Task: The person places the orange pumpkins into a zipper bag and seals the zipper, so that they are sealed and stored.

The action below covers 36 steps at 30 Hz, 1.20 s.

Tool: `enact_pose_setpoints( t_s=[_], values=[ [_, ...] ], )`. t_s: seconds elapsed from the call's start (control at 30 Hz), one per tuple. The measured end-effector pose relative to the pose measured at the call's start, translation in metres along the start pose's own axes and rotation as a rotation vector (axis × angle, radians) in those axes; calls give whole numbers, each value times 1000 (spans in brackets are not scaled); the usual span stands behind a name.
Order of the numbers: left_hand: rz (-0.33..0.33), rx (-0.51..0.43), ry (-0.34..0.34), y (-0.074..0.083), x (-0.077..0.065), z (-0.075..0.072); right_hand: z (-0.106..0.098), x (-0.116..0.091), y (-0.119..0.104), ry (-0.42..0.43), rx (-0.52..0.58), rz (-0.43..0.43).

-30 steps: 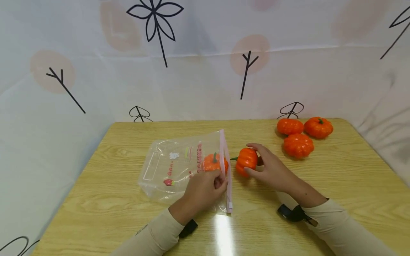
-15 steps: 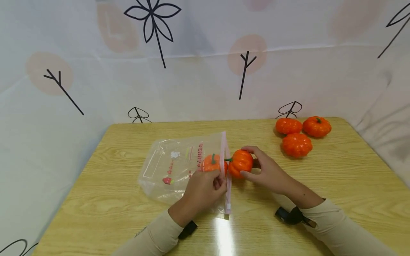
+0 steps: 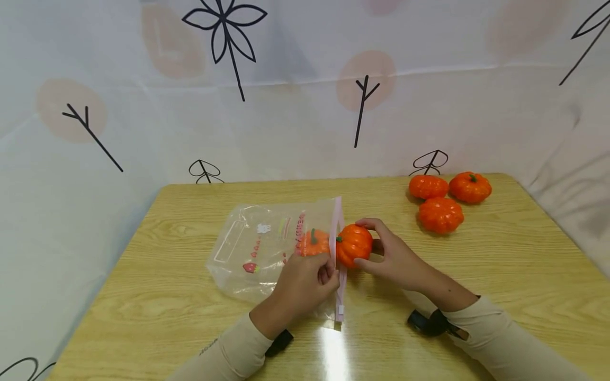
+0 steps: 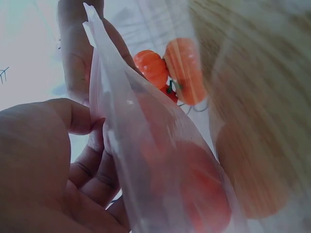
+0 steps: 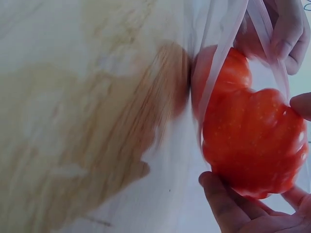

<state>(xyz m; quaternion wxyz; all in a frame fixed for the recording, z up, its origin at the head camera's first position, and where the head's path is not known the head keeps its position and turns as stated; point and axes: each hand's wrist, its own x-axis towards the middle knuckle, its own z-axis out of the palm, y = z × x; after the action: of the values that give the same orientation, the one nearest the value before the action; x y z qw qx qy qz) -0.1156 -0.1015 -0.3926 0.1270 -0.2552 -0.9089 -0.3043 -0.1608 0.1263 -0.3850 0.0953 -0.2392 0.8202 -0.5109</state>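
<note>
A clear zip bag with a pink closure strip and strawberry prints lies on the table, its mouth to the right. My left hand pinches the near edge of that mouth between thumb and fingers. One orange toy pumpkin with a green stem is inside, seen through the plastic. My right hand grips a second orange pumpkin at the opening, fingers round its far side and thumb on the near side. In the right wrist view this pumpkin sits partly between the bag's lips, against the first pumpkin.
Three more orange pumpkins stand grouped at the table's back right. The wooden table ends at a pale printed cloth behind it. Dark wrist cameras hang under both sleeves.
My right hand has moved left with its pumpkin, from just outside the bag to within its mouth, the stem going in first. The left hand keeps its pinch on the bag's edge.
</note>
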Motion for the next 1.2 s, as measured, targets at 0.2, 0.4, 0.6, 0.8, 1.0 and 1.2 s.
enact_pose_setpoints(
  t_s=[0.2, 0.4, 0.6, 0.8, 1.0, 1.2],
  values=[
    [24, -38, -13, 0, 0, 0, 1, -1, -1, -10, 26, -2],
    [59, -10, -6, 1, 1, 1, 2, 0, 0, 0, 47, 15],
    [60, 4, -6, 2, -1, 2, 2, 0, 2, 14, 58, 33],
    [36, -11, -34, 5, -1, 0, 3, 0, 2, 28, 84, 46],
    [42, -1, -37, 6, -2, -1, 6, 1, 4, 15, 115, 45],
    [47, -18, -55, 6, -1, -1, 7, 0, 6, -13, 136, 38]
  ],
)
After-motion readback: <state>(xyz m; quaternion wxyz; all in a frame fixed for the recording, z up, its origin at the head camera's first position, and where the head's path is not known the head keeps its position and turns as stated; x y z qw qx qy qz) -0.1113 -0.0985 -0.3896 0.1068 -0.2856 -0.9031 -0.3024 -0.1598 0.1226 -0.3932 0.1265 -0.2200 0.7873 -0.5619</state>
